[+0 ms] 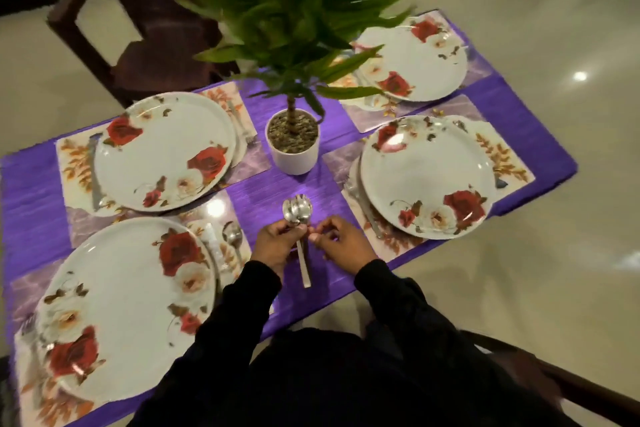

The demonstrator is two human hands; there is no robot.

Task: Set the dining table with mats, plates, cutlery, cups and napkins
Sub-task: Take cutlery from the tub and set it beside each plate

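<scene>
The left hand (277, 243) is gripping a bunch of shiny steel spoons (298, 213) by the handles, just in front of the white potted plant (293, 146). The right hand (341, 241) is pinching at one handle. Judging from this, separating a single spoon cleanly matters before carrying it toward the rose-patterned plate (426, 177) right of the pot.
</scene>
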